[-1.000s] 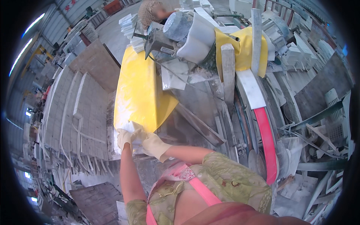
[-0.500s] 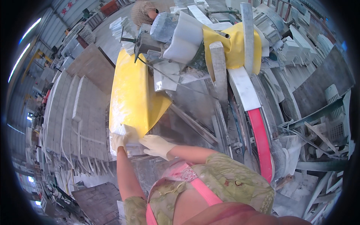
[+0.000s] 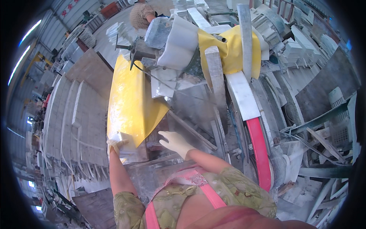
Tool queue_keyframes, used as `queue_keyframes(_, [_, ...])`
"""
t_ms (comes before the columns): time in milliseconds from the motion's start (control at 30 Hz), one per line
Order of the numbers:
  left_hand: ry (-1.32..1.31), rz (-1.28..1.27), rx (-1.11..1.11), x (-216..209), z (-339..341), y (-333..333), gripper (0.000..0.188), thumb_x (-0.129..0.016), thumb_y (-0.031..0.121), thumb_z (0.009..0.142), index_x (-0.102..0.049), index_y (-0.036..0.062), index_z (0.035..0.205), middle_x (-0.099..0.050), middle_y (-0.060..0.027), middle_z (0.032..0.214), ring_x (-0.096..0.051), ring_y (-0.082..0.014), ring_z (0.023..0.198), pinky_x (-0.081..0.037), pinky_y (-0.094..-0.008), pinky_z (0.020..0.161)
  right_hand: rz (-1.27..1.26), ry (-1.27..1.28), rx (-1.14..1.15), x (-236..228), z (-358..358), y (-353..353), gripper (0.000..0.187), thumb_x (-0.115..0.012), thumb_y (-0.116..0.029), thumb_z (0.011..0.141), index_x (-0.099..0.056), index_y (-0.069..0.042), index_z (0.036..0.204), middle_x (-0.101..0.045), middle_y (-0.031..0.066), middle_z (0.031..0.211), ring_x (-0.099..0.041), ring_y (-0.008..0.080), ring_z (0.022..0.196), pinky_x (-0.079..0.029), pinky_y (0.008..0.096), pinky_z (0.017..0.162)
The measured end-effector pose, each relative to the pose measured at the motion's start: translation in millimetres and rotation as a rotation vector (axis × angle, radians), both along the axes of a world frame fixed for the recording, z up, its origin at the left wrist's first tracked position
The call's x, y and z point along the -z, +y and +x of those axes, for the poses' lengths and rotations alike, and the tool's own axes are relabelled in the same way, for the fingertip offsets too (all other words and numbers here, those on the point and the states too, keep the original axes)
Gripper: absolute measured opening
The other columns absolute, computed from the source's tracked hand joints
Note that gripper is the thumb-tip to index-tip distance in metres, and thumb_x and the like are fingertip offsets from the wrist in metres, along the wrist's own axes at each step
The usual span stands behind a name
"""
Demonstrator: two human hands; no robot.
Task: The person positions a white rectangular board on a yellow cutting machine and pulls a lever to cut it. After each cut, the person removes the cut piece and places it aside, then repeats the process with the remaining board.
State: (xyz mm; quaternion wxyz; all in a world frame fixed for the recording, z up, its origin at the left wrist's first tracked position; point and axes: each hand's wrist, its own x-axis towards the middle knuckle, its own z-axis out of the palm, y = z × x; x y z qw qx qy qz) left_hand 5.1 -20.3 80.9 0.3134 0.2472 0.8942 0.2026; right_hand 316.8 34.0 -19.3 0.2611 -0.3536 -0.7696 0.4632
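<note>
Stone-cutting shop, seen from above the worker's arms. Both hands gloved in pale, dust-coated gloves.

Left hand [image 3: 113, 145]: at the near left corner of a pale stone slab [image 3: 129, 147] that lies on the wet grey table [image 3: 160, 171] of the saw. Fingers curled over the slab's edge, gripping it; thumb side points toward the yellow sheet.

Right hand [image 3: 174, 142]: fingers spread and mostly straight, palm down, at the slab's right end. Holds nothing; whether the palm presses the stone or hovers just above it cannot be told.

Slab sits directly below the lower tip of a yellow splash sheet [image 3: 131, 103], which hangs slanted from the saw head and covers the slab's far part.

Saw head: grey motor [image 3: 157, 32] beside a white and yellow guard [image 3: 228, 49]. A red and white rail [image 3: 256, 129] runs along the right side of the table.

Left of the table: stacks of cut stone tiles [image 3: 72, 126] on edge in rows.

Another person's head covering [image 3: 140, 14] shows beyond the motor.

Stone offcuts [image 3: 324, 141] lie scattered at right.
</note>
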Motion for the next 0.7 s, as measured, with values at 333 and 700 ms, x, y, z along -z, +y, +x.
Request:
queue_keyframes(333, [0.304, 0.059, 0.086, -26, 23, -20, 0.079, -0.082, 0.042, 0.072, -0.059, -0.0086, 0.129, -0.069, -0.0216, 0.121, -0.071, -0.0278, 0.104, -0.055, -0.039, 0.09, -0.236, 0.352, 0.039, 23, -56, -19, 0.041, -0.06, -0.027, 0.101, -0.063, 0.002, 0.129, -0.071, 0.0219, 0.121, -0.069, 0.0316, 0.113, -0.053, 0.0378, 0.096])
queue_keyframes(700, [-0.663, 0.599, 0.304, -4, -89, -86, 0.065, -0.069, 0.037, 0.089, -0.057, -0.0063, 0.136, -0.067, -0.0181, 0.124, -0.066, -0.0251, 0.111, -0.05, -0.0316, 0.096, -0.406, 0.491, -0.056, 55, -217, -68, 0.051, -0.049, -0.029, 0.109, -0.042, 0.001, 0.149, -0.049, 0.0182, 0.145, -0.053, 0.0243, 0.131, -0.048, 0.0356, 0.111])
